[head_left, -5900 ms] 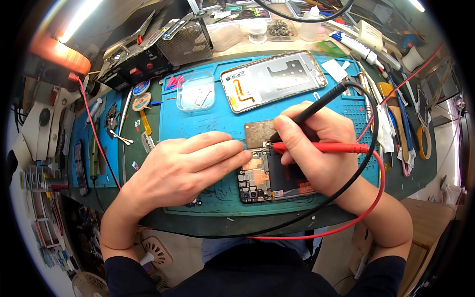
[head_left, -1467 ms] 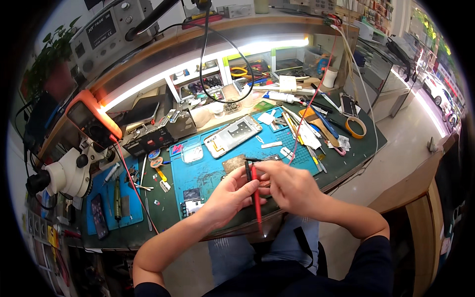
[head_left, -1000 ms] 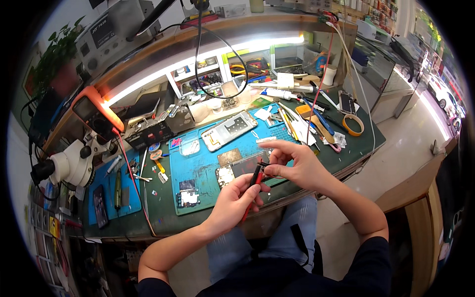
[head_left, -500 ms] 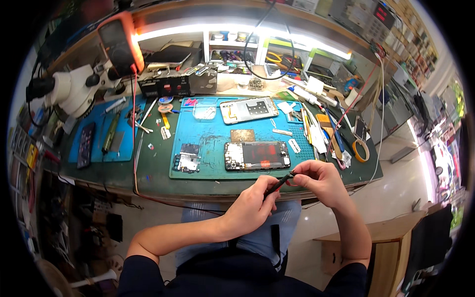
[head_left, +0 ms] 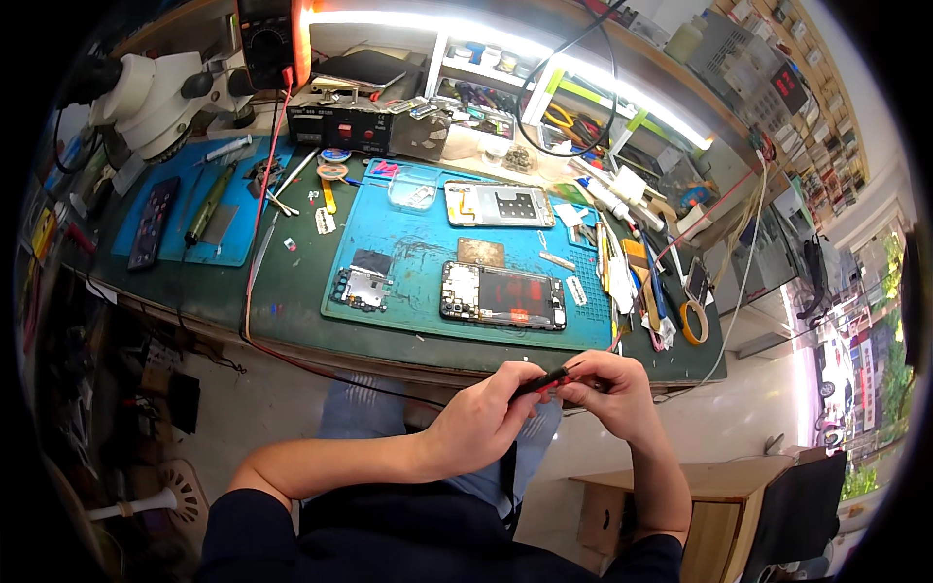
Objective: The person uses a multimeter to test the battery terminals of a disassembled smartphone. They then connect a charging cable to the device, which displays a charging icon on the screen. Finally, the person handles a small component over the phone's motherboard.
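My left hand [head_left: 476,423] is closed around a slim black test probe [head_left: 540,382], held in front of the bench edge above my lap. My right hand [head_left: 614,394] pinches at the far end of the probe. A bit of red shows between the two hands; what the right fingers hold is too small to make out. Behind them on the blue mat [head_left: 408,238] lies an opened phone [head_left: 502,294] with its board and battery area exposed. A loose circuit board [head_left: 363,288] is to its left, and a silver phone housing [head_left: 498,205] lies farther back.
An orange-rimmed multimeter [head_left: 269,41] stands at the back left, its red lead [head_left: 249,301] hanging over the bench edge. Nearby are a white microscope [head_left: 160,102], a dark phone [head_left: 155,223] and a black power box [head_left: 340,131]. Tools and a tape roll [head_left: 693,323] crowd the right.
The view has shifted, so the bench sits differently in the picture. My hands have come closer together, with the right fingers now nearer the probe's end and the probe lying flatter.
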`<state>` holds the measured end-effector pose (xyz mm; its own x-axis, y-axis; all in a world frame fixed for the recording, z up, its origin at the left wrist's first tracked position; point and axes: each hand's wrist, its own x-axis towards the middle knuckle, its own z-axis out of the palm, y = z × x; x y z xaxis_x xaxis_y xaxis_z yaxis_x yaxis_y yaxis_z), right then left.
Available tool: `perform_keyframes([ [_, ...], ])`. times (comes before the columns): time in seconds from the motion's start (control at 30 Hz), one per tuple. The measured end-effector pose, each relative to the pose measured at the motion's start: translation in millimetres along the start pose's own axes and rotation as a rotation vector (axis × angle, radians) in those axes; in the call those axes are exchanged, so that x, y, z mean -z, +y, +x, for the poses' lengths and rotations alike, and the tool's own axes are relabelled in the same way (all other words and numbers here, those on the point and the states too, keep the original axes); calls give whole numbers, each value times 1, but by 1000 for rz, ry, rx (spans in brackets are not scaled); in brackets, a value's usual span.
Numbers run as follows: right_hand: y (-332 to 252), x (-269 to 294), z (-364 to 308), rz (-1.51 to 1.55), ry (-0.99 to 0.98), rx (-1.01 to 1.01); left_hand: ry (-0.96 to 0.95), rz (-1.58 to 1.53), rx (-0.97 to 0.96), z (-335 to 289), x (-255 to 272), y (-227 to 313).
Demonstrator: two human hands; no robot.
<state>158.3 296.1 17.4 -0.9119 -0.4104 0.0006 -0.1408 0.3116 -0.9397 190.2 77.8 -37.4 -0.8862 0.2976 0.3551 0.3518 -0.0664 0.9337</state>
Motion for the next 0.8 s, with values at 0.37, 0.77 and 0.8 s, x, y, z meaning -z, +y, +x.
perform_keyframes([
  [0.37,-45,7,13,-757,-50,310,-487,448,-18,-73,38,-50],
  [0.77,-36,-4,126,-946,-277,61,-670,663,154,-96,60,-93],
  [0.8,-38,-2,130,-908,-307,19,-658,564,149,-82,65,-68],
])
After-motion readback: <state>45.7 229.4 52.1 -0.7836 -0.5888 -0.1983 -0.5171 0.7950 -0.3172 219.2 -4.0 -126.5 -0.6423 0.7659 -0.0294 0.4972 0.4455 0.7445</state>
